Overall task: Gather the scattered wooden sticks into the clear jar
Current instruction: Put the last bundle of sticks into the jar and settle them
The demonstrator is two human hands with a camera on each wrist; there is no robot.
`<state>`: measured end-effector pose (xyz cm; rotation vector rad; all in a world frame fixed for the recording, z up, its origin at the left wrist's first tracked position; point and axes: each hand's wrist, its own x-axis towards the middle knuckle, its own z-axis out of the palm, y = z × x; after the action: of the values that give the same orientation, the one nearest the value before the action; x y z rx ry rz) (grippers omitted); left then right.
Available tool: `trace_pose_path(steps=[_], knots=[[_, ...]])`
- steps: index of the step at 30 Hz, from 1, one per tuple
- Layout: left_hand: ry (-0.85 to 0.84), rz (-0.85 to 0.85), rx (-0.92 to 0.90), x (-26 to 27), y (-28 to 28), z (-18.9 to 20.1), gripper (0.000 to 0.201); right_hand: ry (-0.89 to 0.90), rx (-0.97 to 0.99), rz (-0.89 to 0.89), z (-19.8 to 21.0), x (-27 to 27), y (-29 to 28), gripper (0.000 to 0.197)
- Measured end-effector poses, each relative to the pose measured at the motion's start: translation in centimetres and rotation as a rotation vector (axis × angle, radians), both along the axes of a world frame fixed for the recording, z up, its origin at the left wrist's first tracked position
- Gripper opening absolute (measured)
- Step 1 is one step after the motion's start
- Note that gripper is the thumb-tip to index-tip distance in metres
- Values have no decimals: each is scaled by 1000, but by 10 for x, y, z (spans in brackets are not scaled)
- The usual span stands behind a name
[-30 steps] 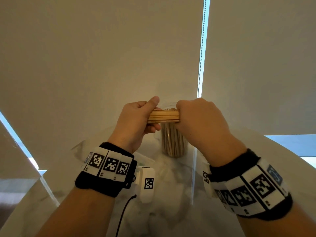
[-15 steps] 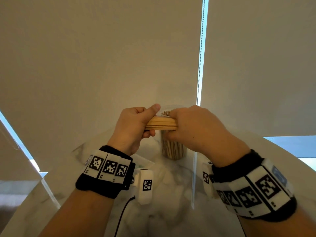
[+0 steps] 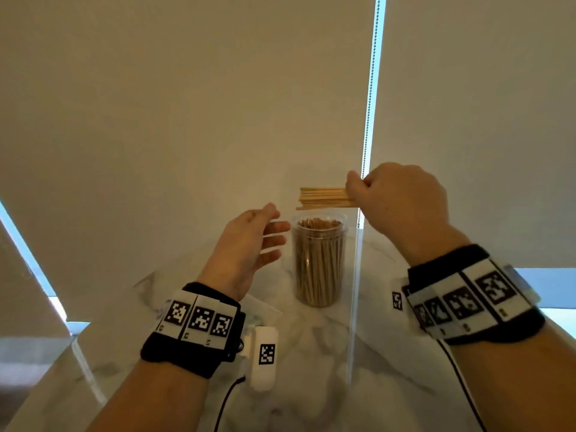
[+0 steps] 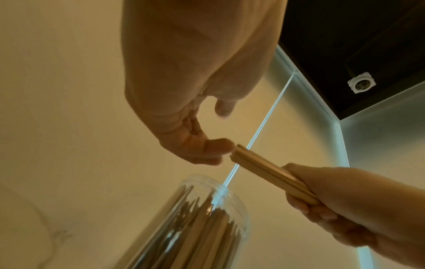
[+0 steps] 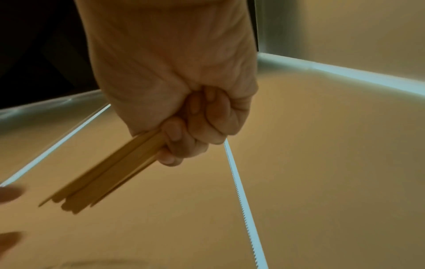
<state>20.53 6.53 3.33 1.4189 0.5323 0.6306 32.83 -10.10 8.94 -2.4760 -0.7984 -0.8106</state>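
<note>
A clear jar (image 3: 318, 263) stands upright on the marble table (image 3: 311, 363), packed with wooden sticks; it also shows in the left wrist view as the clear jar (image 4: 195, 227). My right hand (image 3: 402, 204) grips a bundle of wooden sticks (image 3: 324, 198) level, just above and a little right of the jar's mouth. In the right wrist view the fingers (image 5: 184, 138) curl round the bundle of sticks (image 5: 103, 174). My left hand (image 3: 249, 241) hangs beside the jar's left side, fingers spread and holding nothing. The left hand (image 4: 197, 142) nearly touches the bundle's free end (image 4: 264, 169).
Pale roller blinds (image 3: 187, 104) fill the background, with a bead chain (image 3: 369, 120) hanging behind the jar. A white tagged device (image 3: 265, 357) with a black cable (image 3: 227, 400) lies on the table near my left wrist. A clear plastic bag (image 3: 261, 313) lies by it.
My left hand has let go of the stick bundle and dropped beside the jar. My right hand has carried the bundle up and to the right, above the jar's mouth.
</note>
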Motion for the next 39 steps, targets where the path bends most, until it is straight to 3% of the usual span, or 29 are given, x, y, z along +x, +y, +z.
trace_pose_path(steps=[1, 2, 4, 7, 10, 16, 22, 30, 35, 39], knots=[[13, 17, 59, 1, 1, -4, 20, -12, -35, -36, 8, 7, 1, 55], [43, 12, 118, 4, 2, -8, 20, -15, -83, -59, 14, 13, 4, 51], [117, -38, 198, 13, 2, -14, 53, -18, -205, -72, 26, 20, 15, 45], [218, -153, 316, 30, -1, -9, 123, -64, -392, -62, 37, 18, 35, 39], [251, -252, 394, 53, -1, -8, 149, -157, -557, -28, 40, 14, 52, 38], [242, -190, 591, 80, 6, -34, 140, -310, -714, 261, 41, 17, 72, 56], [242, -171, 640, 83, 9, -39, 143, -257, -647, 337, 38, 28, 81, 45], [234, -166, 653, 85, 11, -42, 130, -229, -651, 380, 29, 29, 88, 41], [223, -178, 623, 86, 12, -45, 141, -245, -647, 183, 25, 24, 90, 34], [206, -153, 625, 85, 14, -46, 126, -141, -595, 295, 14, 22, 98, 27]])
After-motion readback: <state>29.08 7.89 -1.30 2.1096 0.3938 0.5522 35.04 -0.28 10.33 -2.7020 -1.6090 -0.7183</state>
